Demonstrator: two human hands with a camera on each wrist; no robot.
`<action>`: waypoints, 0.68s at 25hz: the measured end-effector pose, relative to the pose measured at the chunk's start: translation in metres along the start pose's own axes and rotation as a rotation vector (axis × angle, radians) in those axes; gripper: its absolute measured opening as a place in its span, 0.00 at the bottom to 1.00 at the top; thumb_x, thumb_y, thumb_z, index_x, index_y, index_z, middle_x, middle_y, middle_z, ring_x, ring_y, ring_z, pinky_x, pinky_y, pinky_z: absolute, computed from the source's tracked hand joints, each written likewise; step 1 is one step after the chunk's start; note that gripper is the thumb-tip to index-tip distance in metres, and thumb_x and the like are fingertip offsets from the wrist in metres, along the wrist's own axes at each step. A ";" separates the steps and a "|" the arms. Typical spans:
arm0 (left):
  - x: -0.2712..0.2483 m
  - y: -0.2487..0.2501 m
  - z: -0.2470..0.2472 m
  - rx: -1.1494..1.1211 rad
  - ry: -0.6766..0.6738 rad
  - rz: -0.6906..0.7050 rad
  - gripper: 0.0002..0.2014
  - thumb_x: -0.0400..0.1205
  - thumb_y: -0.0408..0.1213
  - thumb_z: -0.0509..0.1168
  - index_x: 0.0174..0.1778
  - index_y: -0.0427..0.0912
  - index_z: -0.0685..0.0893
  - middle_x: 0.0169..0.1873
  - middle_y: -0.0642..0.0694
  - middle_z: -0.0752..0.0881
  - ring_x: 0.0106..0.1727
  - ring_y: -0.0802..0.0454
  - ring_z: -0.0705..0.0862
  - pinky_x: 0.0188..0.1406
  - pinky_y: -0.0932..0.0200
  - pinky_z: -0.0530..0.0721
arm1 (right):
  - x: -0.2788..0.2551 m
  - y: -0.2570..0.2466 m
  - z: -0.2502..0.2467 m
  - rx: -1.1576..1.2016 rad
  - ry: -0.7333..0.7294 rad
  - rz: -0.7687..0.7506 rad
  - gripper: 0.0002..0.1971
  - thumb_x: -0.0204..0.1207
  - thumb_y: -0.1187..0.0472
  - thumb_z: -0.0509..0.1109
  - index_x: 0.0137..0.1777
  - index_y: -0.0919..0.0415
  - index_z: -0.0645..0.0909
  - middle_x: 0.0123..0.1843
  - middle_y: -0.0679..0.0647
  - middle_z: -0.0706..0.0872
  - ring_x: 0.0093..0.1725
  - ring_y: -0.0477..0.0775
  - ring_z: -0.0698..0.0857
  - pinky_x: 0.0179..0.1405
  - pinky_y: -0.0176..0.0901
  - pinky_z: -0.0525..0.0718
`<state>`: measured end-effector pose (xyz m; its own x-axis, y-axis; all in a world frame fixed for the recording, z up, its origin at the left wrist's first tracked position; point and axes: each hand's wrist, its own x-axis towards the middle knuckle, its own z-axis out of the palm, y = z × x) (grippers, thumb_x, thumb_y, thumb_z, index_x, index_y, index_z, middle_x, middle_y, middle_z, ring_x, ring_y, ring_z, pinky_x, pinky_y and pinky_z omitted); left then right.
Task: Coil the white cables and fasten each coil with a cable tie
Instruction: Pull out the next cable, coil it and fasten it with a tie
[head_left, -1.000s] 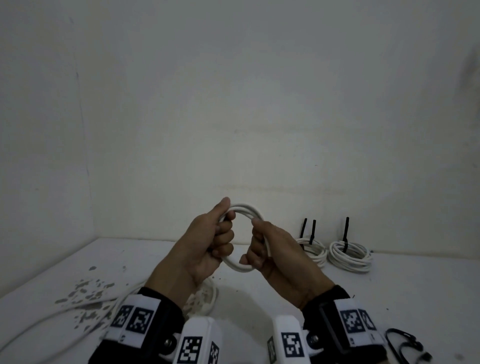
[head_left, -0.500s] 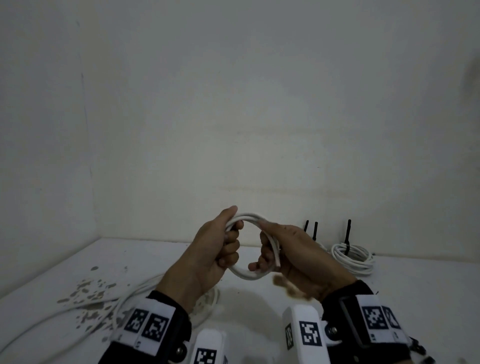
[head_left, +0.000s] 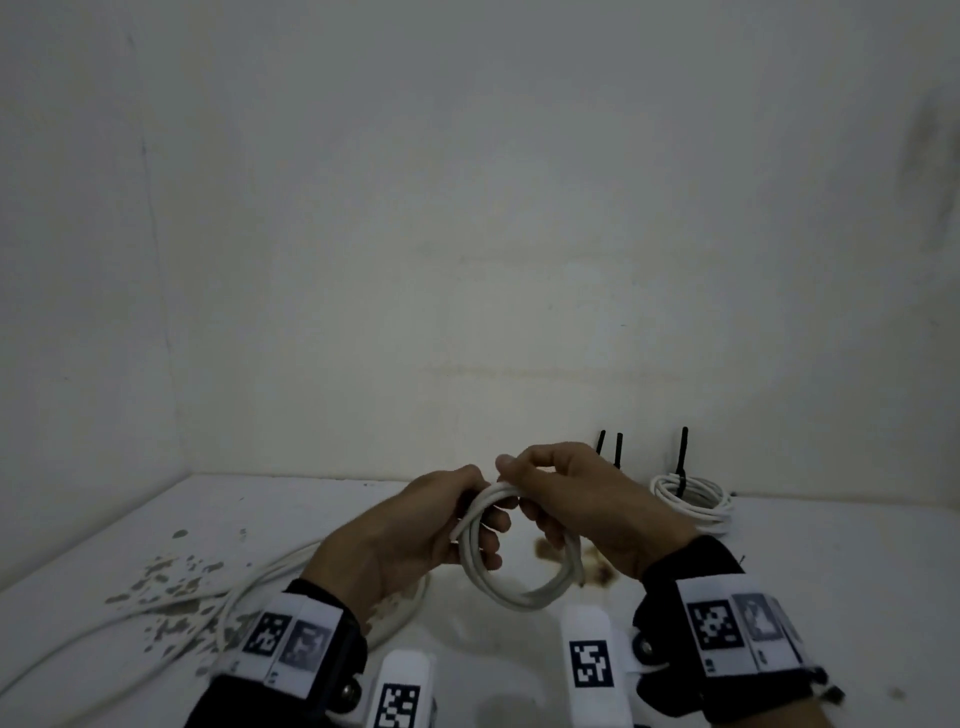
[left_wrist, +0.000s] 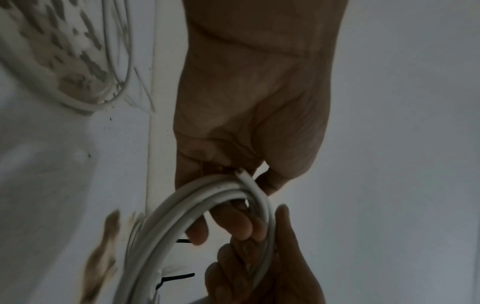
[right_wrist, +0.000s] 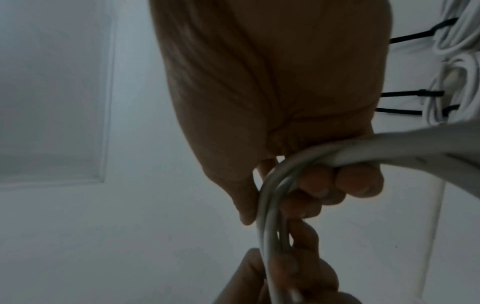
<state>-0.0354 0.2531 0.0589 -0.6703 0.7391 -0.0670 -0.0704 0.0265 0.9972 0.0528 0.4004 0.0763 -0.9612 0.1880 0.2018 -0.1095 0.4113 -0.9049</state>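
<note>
Both hands hold the round coil of white cable (head_left: 511, 566) up off the table. The left hand (head_left: 415, 530) grips it at 10 o'clock, the right hand (head_left: 576, 499) at 1 o'clock, fingers curled round.

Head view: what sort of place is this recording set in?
Probably a bare indoor work corner: plain white walls meet a white work surface with chipped, flaking paint. Finished white cable coils with black ties sit at the back; nothing marks it as a home or factory.

Right hand (head_left: 587, 499) rolled over coil (head_left: 519, 551) top; coil lowered.
</note>
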 end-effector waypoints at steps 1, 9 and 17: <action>0.002 -0.002 0.002 0.025 0.039 -0.024 0.17 0.86 0.38 0.52 0.45 0.33 0.84 0.26 0.44 0.80 0.23 0.52 0.75 0.34 0.52 0.83 | 0.001 0.000 0.004 -0.032 0.007 0.006 0.20 0.83 0.47 0.69 0.43 0.65 0.86 0.28 0.52 0.80 0.26 0.51 0.73 0.25 0.42 0.74; 0.007 -0.009 0.017 0.137 0.143 -0.059 0.27 0.83 0.62 0.59 0.32 0.41 0.77 0.21 0.51 0.64 0.21 0.55 0.61 0.22 0.61 0.70 | 0.000 0.005 0.004 -0.009 0.041 0.082 0.23 0.85 0.43 0.64 0.54 0.66 0.82 0.36 0.63 0.89 0.33 0.58 0.85 0.38 0.51 0.86; 0.010 -0.025 0.039 0.194 0.202 -0.049 0.27 0.83 0.63 0.59 0.31 0.42 0.76 0.19 0.53 0.66 0.23 0.54 0.65 0.24 0.60 0.71 | -0.042 0.018 -0.085 -0.522 -0.024 0.323 0.23 0.87 0.43 0.57 0.50 0.61 0.85 0.41 0.55 0.90 0.34 0.51 0.86 0.34 0.43 0.84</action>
<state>-0.0117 0.2864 0.0347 -0.8045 0.5853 -0.1009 0.0238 0.2014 0.9792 0.1130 0.4758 0.0837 -0.9314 0.3580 -0.0658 0.3203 0.7205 -0.6151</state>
